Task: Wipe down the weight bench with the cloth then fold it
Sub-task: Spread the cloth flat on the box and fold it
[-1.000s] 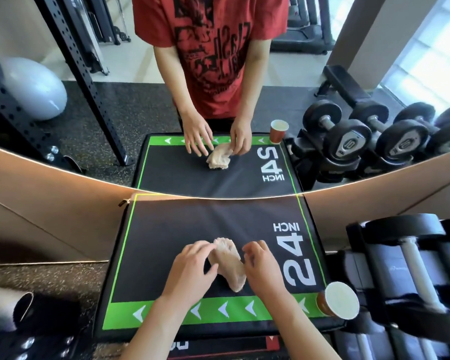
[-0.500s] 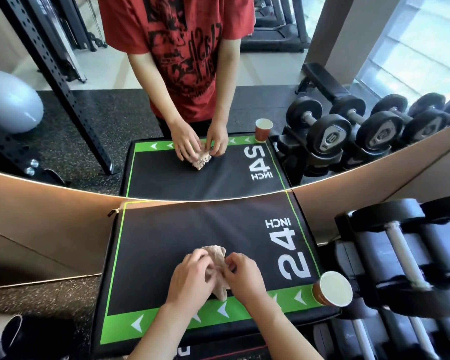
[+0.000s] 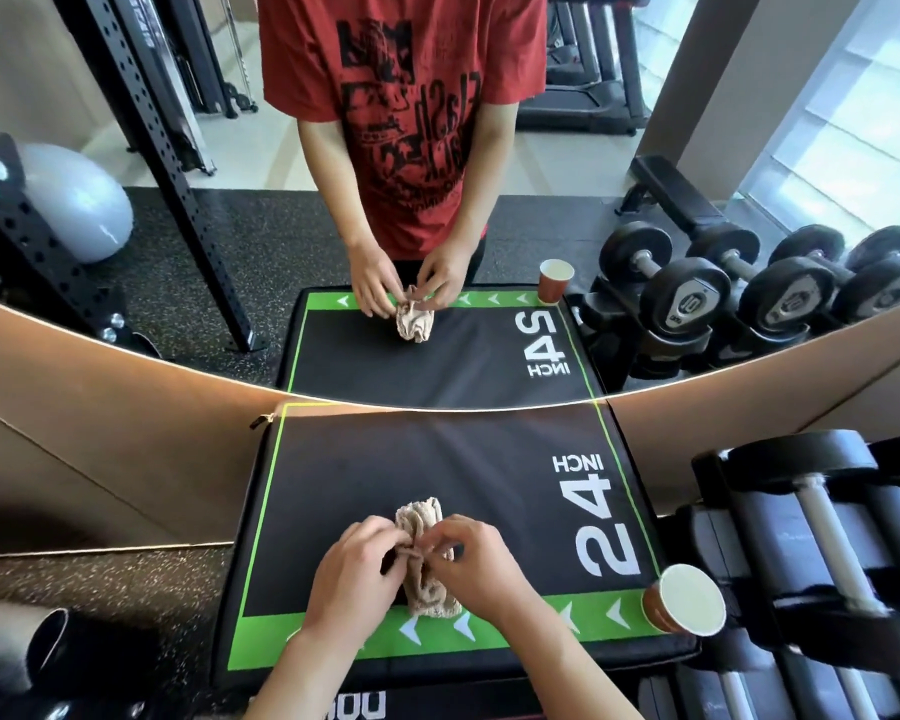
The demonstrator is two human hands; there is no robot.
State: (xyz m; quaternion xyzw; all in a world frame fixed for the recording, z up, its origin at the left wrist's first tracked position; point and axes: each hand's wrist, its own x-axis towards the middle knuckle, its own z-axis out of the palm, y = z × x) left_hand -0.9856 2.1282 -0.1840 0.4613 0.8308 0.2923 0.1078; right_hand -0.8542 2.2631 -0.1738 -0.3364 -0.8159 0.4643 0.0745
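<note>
Far off to the left of the grip, a dark tube (image 3: 48, 641) lying low beside the speckled floor (image 3: 100, 579), well apart from the hands. Nearer in, the black pad (image 3: 365, 475) with its green border, the surface under everything held. On it, left hand (image 3: 352, 574) with fingers curled, pinching the bunched middle of the cloth (image 3: 421, 517) from the left side — thumb and fingertips closed on the fabric. Between both hands, the beige cloth itself, crumpled into a narrow roll lying lengthwise on the pad: one end sticking out beyond the grip toward the mirror, the other end poking out on the near side against the green strip with white arrows. Just right of the pinch, right hand (image 3: 476, 563) likewise curled, fingertips meeting the left hand's at the cloth's middle and gripping the same fold. Right of the grip, white "24 INCH" lettering (image 3: 598, 522) printed on the pad, clear of the hands. Farther right, a paper cup (image 3: 684, 600) standing upright at the pad's near right corner, apart from the cloth. Beyond that, dumbbells (image 3: 827, 511) on a rack beside the pad. Past the grip, up ahead — a mirror (image 3: 437, 356) showing a red shirt, both hands and the cloth repeated.
</note>
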